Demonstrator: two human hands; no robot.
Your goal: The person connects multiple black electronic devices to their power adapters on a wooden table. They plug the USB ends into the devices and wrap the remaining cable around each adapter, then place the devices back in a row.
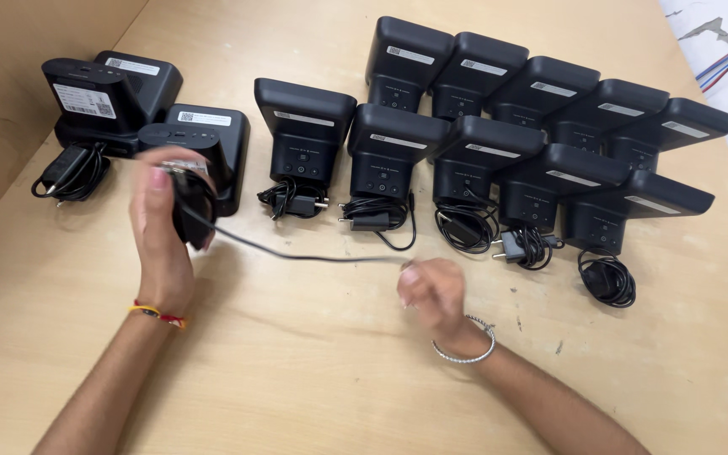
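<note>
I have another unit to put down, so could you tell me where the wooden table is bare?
The wooden table is bare along the near edge, between the forearms and right of the right hand. The back is crowded: black box-shaped devices in two rows, coiled black power cords before them. The left hand holds a black cable stretched across the middle.

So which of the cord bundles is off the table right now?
The one in the left hand: that cord bundle is lifted, its loose cord stretched to the right hand. The others lie by their black boxes.
</note>
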